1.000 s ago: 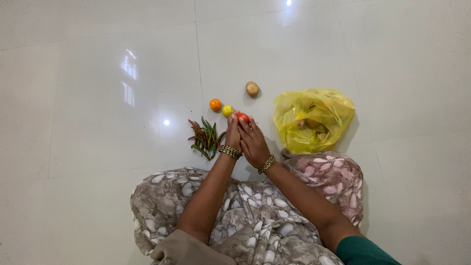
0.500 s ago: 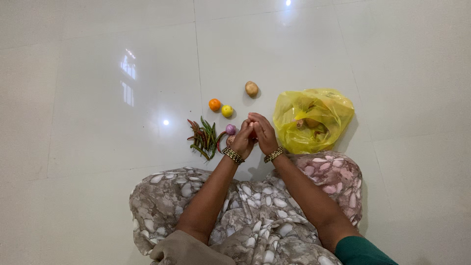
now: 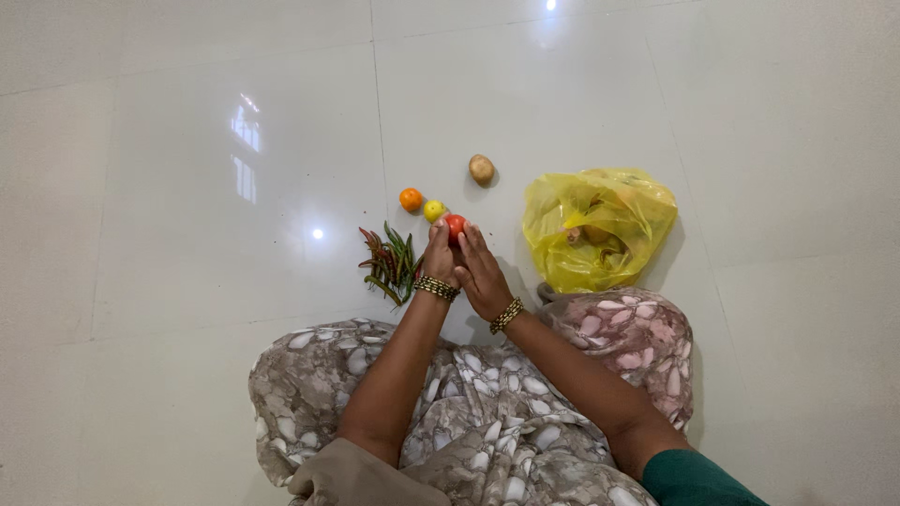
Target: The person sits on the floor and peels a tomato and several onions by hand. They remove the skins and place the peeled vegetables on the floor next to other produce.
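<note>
I sit on a white tiled floor with a patterned cloth over my legs. My left hand (image 3: 437, 257) and my right hand (image 3: 480, 270) are raised together just in front of me, and both hold a small red tomato (image 3: 455, 227) at the fingertips. Beyond them on the floor lie a yellow-green round fruit (image 3: 432, 210), an orange one (image 3: 411, 199) and a brown potato (image 3: 481, 170). A bunch of green and red chillies (image 3: 389, 262) lies just left of my left hand.
A crumpled yellow plastic bag (image 3: 596, 225) with some produce inside sits on the floor to the right of my hands, touching my knee. Glossy white tiles (image 3: 187, 187) stretch out on all sides, with light reflections on the left.
My hands moved forward a little from the pulled-back position, and the red tomato now shows between the fingertips. A purple onion seen by the hands half a second ago is hidden now.
</note>
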